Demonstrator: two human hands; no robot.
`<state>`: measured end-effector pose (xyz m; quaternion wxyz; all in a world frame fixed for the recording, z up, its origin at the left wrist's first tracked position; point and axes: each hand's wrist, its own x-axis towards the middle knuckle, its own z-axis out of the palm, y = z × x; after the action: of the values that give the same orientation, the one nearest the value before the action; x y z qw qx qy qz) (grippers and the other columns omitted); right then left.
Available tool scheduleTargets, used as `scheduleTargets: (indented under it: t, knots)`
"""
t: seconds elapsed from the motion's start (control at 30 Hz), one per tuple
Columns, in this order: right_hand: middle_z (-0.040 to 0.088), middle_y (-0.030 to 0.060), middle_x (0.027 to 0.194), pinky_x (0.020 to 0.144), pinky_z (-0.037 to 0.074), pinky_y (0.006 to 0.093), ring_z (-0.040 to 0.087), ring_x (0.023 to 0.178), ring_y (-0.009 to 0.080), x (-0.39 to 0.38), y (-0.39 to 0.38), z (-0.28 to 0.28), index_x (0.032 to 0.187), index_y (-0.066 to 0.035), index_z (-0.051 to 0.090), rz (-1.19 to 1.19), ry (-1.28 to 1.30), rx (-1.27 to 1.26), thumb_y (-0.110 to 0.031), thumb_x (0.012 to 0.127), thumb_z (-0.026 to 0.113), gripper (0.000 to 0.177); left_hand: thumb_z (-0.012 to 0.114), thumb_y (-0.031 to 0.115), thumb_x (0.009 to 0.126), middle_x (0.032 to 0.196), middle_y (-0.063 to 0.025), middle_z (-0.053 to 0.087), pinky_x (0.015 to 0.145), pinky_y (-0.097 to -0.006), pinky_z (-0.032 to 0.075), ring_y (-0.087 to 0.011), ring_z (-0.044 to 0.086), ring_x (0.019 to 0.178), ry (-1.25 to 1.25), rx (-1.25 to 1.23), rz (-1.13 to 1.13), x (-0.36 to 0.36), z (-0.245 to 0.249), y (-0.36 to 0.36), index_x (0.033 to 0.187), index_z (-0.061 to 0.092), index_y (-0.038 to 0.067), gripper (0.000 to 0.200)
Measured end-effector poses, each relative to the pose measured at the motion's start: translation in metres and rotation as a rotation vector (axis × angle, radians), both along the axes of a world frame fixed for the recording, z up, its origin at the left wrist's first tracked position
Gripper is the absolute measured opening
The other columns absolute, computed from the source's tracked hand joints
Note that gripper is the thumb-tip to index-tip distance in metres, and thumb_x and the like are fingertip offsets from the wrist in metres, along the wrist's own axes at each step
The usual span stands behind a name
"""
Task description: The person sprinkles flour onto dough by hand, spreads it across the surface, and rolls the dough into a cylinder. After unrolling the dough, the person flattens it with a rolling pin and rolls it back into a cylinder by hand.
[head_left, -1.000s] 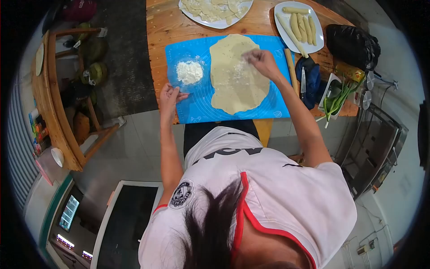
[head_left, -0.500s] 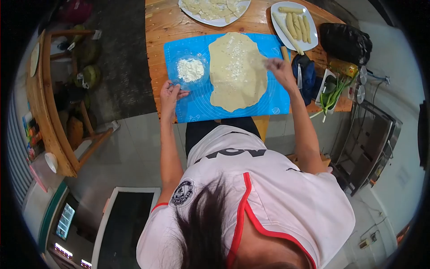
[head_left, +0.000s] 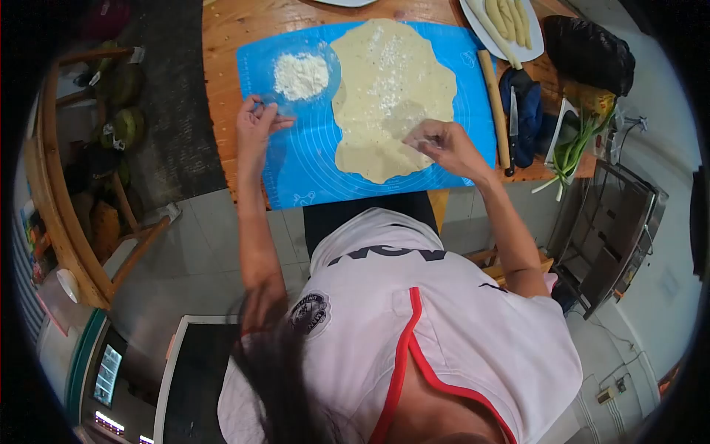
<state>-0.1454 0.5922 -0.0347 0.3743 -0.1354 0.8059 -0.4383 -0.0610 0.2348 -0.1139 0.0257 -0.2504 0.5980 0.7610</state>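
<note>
A wide sheet of rolled dough (head_left: 359, 96) lies on a blue silicone mat (head_left: 310, 159), with white flour scattered over its middle. Beside it on the left stands a clear bowl (head_left: 334, 74) holding a heap of flour (head_left: 300, 76). My left hand (head_left: 257, 122) is at the near left rim of this bowl, thumb and fingers closed on the edge. Over the lower right of the dough is my right hand (head_left: 444, 144), its fingertips drawn together and slightly blurred; what they hold is too small to make out.
Right of the mat lie a wooden rolling pin (head_left: 495, 111), a knife (head_left: 512, 133) and a dark blue cloth (head_left: 527, 111). Further off are a white plate (head_left: 531, 50) with dough rolls, a black bag (head_left: 589, 55) and green onions (head_left: 579, 152). Another plate (head_left: 347, 2) shows at the far edge.
My right hand has moved from the dough's right edge toward me, over its lower right part. My left hand stays at the bowl. The camera view has shifted, bringing the mat nearer.
</note>
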Motion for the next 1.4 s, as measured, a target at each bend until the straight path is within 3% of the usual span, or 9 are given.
scheduleTargets:
  t: [0.3,0.37,0.4,0.57,1.07,1.1,1.17,1.27,1.4]
  knots:
    - [0.073,0.0109,0.098,0.076,0.053,0.0351,0.068,0.087,0.0229,-0.035,-0.062,-0.027,0.102,-0.005,0.076,0.634,0.178,-0.209,-0.001,0.082,0.069,0.021,0.065,0.015,0.096,0.092,-0.0101,0.07,0.072,-0.0279,0.061,-0.0214,0.075,0.081,0.212,-0.084,0.084,0.01,0.0,0.012,0.114,0.053,0.0,0.026]
    - [0.074,0.0092,0.094,0.074,0.053,0.0349,0.067,0.082,0.0216,-0.055,-0.069,-0.046,0.1,-0.006,0.077,0.583,0.372,-0.325,-0.004,0.083,0.068,0.019,0.06,0.013,0.099,0.095,-0.0141,0.071,0.074,-0.0293,0.062,-0.0239,0.075,0.083,0.233,-0.202,0.088,0.02,0.0,0.011,0.112,0.053,-0.003,0.022]
    - [0.072,0.0068,0.094,0.078,0.054,0.0293,0.066,0.085,0.0152,-0.055,-0.071,-0.031,0.104,0.001,0.073,0.775,0.369,-0.203,0.004,0.088,0.063,0.019,0.059,0.012,0.098,0.095,-0.014,0.07,0.074,-0.0294,0.062,-0.0241,0.075,0.083,0.275,-0.211,0.109,0.026,-0.006,0.014,0.111,0.053,-0.002,0.02]
    - [0.074,0.0073,0.097,0.083,0.055,0.0274,0.069,0.087,0.0128,-0.107,-0.08,-0.035,0.11,0.001,0.073,0.469,0.608,-0.226,-0.002,0.092,0.062,0.021,0.061,0.012,0.096,0.097,-0.0123,0.068,0.07,-0.0286,0.062,-0.0227,0.074,0.084,0.384,-0.154,0.226,0.041,-0.044,0.02,0.106,0.054,0.001,0.016]
    - [0.078,0.0104,0.097,0.083,0.056,0.0334,0.073,0.09,0.0183,-0.152,-0.102,-0.045,0.109,-0.004,0.077,0.29,0.73,-0.366,-0.014,0.089,0.066,0.025,0.056,0.005,0.097,0.089,-0.015,0.067,0.068,-0.0318,0.064,-0.0294,0.075,0.079,0.482,-0.091,0.26,0.054,-0.046,0.039,0.102,0.048,0.0,0.011]
    - [0.076,0.0107,0.099,0.087,0.055,0.0315,0.071,0.089,0.0169,-0.144,-0.096,-0.038,0.113,-0.001,0.074,0.252,0.899,-0.205,-0.013,0.093,0.067,0.024,0.056,0.005,0.097,0.09,-0.016,0.067,0.068,-0.0317,0.064,-0.0293,0.075,0.08,0.486,-0.082,0.257,0.055,-0.046,0.04,0.102,0.048,0.0,0.011]
    - [0.074,0.0164,0.108,0.093,0.054,0.0357,0.071,0.098,0.025,-0.131,-0.082,-0.04,0.118,-0.001,0.071,0.249,0.918,0.061,-0.013,0.094,0.063,0.027,0.056,0.005,0.097,0.091,-0.0175,0.067,0.068,-0.0312,0.063,-0.0293,0.075,0.08,0.467,-0.088,0.272,0.057,-0.043,0.041,0.102,0.048,-0.001,0.011]
    - [0.066,0.0185,0.127,0.102,0.048,0.04,0.064,0.115,0.0349,-0.15,-0.055,-0.114,0.126,0.0,0.066,0.313,1.198,-0.093,-0.018,0.095,0.059,0.036,0.056,0.005,0.097,0.092,-0.0194,0.068,0.068,-0.0307,0.063,-0.029,0.075,0.08,0.442,-0.108,0.272,0.058,-0.037,0.045,0.101,0.048,-0.001,0.011]
    - [0.039,0.0247,0.153,0.119,0.029,0.0446,0.037,0.142,0.039,-0.089,-0.051,-0.13,0.144,0.003,0.047,0.414,1.113,-0.047,-0.029,0.1,0.054,0.055,0.056,0.006,0.097,0.089,-0.0186,0.068,0.068,-0.0297,0.063,-0.028,0.075,0.079,0.411,-0.133,0.256,0.058,-0.031,0.046,0.103,0.047,-0.001,0.012]
